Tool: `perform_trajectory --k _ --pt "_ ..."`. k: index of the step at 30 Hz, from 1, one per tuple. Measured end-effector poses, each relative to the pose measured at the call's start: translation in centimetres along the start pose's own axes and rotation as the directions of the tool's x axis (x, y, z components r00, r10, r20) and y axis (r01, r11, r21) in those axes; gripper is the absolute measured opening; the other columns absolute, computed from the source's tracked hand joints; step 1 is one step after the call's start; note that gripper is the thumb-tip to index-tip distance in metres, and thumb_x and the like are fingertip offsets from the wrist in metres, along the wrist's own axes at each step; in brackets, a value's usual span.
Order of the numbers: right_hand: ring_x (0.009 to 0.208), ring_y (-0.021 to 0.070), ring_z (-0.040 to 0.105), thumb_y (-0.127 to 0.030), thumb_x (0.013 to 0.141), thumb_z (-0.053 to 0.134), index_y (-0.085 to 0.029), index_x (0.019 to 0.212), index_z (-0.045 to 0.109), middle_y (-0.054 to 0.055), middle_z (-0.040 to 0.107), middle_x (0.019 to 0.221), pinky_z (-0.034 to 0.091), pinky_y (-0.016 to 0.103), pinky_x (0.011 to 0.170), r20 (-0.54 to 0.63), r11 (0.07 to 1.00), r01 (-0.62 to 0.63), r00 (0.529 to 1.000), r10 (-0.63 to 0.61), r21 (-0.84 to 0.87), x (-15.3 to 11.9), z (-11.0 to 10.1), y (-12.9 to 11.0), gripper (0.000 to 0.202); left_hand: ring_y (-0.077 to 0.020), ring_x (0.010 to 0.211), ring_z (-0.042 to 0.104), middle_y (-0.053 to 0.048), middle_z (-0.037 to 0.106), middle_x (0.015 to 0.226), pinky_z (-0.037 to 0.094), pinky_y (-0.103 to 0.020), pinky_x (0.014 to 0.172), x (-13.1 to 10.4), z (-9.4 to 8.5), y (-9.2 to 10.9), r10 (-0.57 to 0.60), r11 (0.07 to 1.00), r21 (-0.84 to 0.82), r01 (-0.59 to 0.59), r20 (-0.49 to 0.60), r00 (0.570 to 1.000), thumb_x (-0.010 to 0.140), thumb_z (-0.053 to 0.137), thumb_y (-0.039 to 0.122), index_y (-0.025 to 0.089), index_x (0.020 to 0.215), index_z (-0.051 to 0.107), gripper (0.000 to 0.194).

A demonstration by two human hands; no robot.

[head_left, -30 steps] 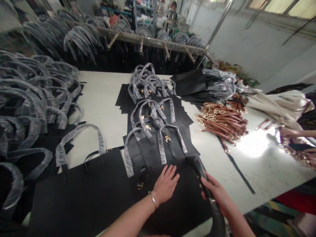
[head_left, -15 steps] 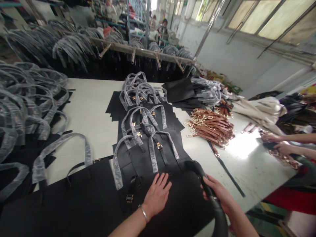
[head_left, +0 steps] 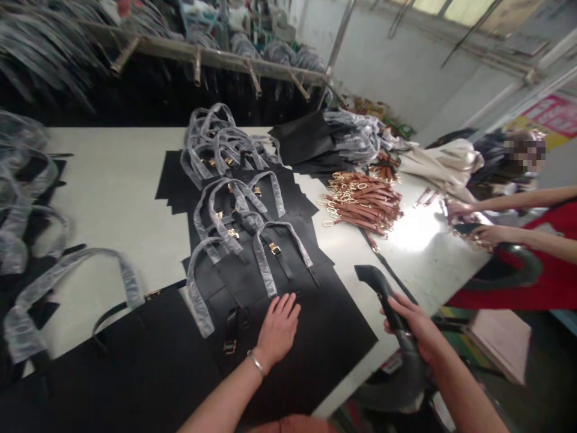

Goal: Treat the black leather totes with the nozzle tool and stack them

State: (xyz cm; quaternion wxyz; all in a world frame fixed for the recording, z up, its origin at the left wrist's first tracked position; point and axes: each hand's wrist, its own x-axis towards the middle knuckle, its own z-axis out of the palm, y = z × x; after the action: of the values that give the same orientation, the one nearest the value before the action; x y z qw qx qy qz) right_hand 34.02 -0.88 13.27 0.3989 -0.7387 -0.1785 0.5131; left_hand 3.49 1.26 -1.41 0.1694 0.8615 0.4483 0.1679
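Observation:
My left hand (head_left: 278, 331), with a silver bangle at its wrist, lies flat on a black leather-like bag panel (head_left: 333, 325), fingers spread. Just beyond the fingertips is a bag handle (head_left: 265, 267) wrapped in clear plastic. A black strap with a gold-coloured buckle (head_left: 231, 337) lies left of that hand. My right hand (head_left: 408, 319) is wrapped round a black hose nozzle (head_left: 383, 291), held beyond the panel's right edge. Its bent tip points up and left over the white table. A thick black curve of hose (head_left: 401, 379) shows below this hand.
More panels with plastic-wrapped handles (head_left: 229, 144) overlap towards the back. Brown straps with gold-coloured clips (head_left: 360, 201) are heaped on the white table (head_left: 108, 180). At right, another person's hands (head_left: 484, 231) handle small pieces. A metal rail (head_left: 216, 57) runs behind.
My right hand has carried the hose nozzle rightward off the panel. My left hand stays flat on it. The view has turned right and down, showing more of the person at right.

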Motion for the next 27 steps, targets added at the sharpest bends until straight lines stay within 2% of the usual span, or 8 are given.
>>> perform_trajectory --k 3,7,11,15,18,21,24,27 --pt "0.046 0.0148 0.061 -0.038 0.072 0.079 -0.020 0.127 0.054 0.000 0.067 0.065 0.052 0.025 0.043 -0.079 0.995 -0.094 0.992 0.096 0.022 -4.0 -2.3 3.2 0.063 -0.0261 0.121 0.052 -0.012 0.056 0.131 0.042 -0.044 0.104 2.1 -0.4 -1.9 -0.056 0.998 0.013 0.057 -0.057 0.997 0.093 0.041 0.011 0.016 0.121 0.058 0.033" --pt "0.043 0.0162 0.061 -0.044 0.065 0.083 -0.020 0.143 0.041 0.000 0.068 0.062 0.051 0.025 0.039 -0.216 0.976 -0.207 0.952 0.218 0.071 -8.5 -3.8 8.6 0.091 -0.0277 0.125 0.047 -0.017 0.049 0.136 0.042 -0.040 0.105 6.7 -2.4 -6.4 -0.069 0.994 0.070 0.080 -0.140 0.988 0.089 0.039 0.002 0.010 0.124 0.055 0.040" --pt "0.043 0.0163 0.062 -0.051 0.064 0.082 -0.019 0.145 0.038 0.000 0.069 0.061 0.049 0.023 0.038 -0.232 0.953 -0.275 0.926 0.298 0.128 -10.5 -4.0 11.9 0.097 -0.0271 0.119 0.047 -0.014 0.043 0.142 0.045 -0.039 0.100 10.8 -5.0 -10.2 -0.028 0.986 0.166 0.035 -0.046 0.999 0.086 0.036 -0.002 0.013 0.131 0.050 0.050" --pt "0.046 0.0149 0.063 -0.049 0.066 0.082 -0.017 0.143 0.041 -0.001 0.070 0.065 0.052 0.023 0.042 -0.219 0.941 -0.243 0.930 0.295 0.236 -9.5 -3.0 12.4 0.092 -0.0228 0.100 0.053 -0.011 0.049 0.133 0.050 -0.035 0.090 12.5 -6.1 -11.1 0.001 0.976 0.216 -0.023 0.102 0.995 0.089 0.036 0.001 0.019 0.121 0.056 0.042" --pt "0.050 0.0146 0.064 -0.048 0.066 0.082 -0.018 0.143 0.041 -0.004 0.070 0.066 0.056 0.024 0.049 -0.337 0.959 -0.071 0.927 0.165 0.275 -8.1 -2.5 12.3 0.092 -0.0225 0.099 0.052 -0.010 0.049 0.130 0.050 -0.035 0.089 12.6 -6.1 -10.6 -0.017 0.969 0.246 -0.010 0.109 0.994 0.090 0.038 0.004 0.019 0.114 0.058 0.035" --pt "0.053 0.0149 0.066 -0.048 0.064 0.083 -0.022 0.145 0.040 -0.006 0.070 0.069 0.057 0.024 0.050 -0.466 0.968 0.057 0.882 0.066 0.244 -7.8 -2.4 12.4 0.095 -0.0243 0.104 0.052 -0.011 0.048 0.131 0.051 -0.036 0.086 12.4 -5.9 -10.3 -0.072 0.977 0.207 0.051 0.098 0.993 0.091 0.041 0.006 0.019 0.110 0.059 0.029" --pt "0.059 0.0157 0.067 -0.050 0.065 0.081 -0.023 0.144 0.043 -0.003 0.072 0.078 0.057 0.023 0.052 -0.449 0.985 0.040 0.893 0.040 0.168 -8.6 -2.5 12.3 0.091 -0.0265 0.111 0.052 -0.012 0.047 0.134 0.050 -0.040 0.090 12.4 -5.9 -10.6 -0.104 0.991 0.093 0.095 0.097 0.990 0.088 0.052 0.009 0.019 0.102 0.061 0.019" --pt "0.065 0.0173 0.068 -0.054 0.061 0.082 -0.020 0.143 0.045 -0.001 0.074 0.083 0.058 0.023 0.056 -0.380 0.990 -0.019 0.922 0.070 0.137 -9.1 -1.8 11.7 0.097 -0.0278 0.123 0.047 -0.012 0.045 0.141 0.045 -0.042 0.100 12.7 -6.0 -11.1 -0.056 0.997 0.052 0.051 0.099 0.994 0.084 0.061 0.012 0.018 0.092 0.062 0.010"
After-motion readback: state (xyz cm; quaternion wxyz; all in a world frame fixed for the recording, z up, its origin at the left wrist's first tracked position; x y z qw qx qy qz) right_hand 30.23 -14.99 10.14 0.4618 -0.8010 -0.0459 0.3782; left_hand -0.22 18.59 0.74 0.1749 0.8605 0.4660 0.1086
